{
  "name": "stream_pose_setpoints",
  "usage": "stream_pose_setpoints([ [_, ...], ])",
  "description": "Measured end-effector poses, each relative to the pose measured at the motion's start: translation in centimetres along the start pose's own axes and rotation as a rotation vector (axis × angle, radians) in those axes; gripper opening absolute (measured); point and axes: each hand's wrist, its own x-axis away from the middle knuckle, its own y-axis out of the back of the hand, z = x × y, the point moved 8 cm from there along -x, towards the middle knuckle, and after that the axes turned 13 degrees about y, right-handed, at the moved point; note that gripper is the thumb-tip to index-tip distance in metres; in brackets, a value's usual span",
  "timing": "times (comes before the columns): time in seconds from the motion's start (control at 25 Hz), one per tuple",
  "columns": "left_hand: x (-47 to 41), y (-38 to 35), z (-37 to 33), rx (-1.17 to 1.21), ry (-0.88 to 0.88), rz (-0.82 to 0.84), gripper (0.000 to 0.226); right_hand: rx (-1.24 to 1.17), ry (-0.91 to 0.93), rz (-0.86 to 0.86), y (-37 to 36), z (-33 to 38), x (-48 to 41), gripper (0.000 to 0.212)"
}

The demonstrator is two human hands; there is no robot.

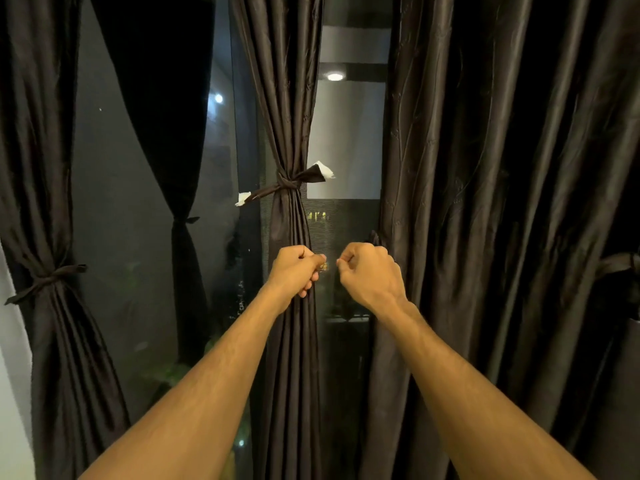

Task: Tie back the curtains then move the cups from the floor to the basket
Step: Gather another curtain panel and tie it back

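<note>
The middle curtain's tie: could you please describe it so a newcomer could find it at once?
Start at the big dark window. The narrow middle curtain in front of it is cinched by a tie knotted around it. Only this tie has white-tipped ends sticking out sideways; the left curtain's tie is all brown.

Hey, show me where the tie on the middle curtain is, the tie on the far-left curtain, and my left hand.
middle curtain tie (287, 184): head view, on its knot.
far-left curtain tie (52, 279): head view, on its knot.
left hand (296, 268): head view, on the back of the hand.
</note>
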Motion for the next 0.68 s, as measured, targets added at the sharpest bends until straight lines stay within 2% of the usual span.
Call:
stream_pose_setpoints([
  [0.28, 2.5, -4.8, -1.5, -0.129, -0.079, -0.202, 0.027, -0.016, 0.026, -0.056, 4.5, -4.7, 3.5, 0.017],
  [0.56, 4.1, -8.8, -2.4, -0.106, -0.067, -0.287, 0.020, -0.051, 0.006, -0.114, 7.1, -11.1, 5.8, 0.016],
  [0.68, 3.5, -9.7, -2.8, -0.090, -0.047, -0.295, 0.024, -0.088, -0.058, -0.107, 7.0, -13.2, 5.9, 0.032],
])
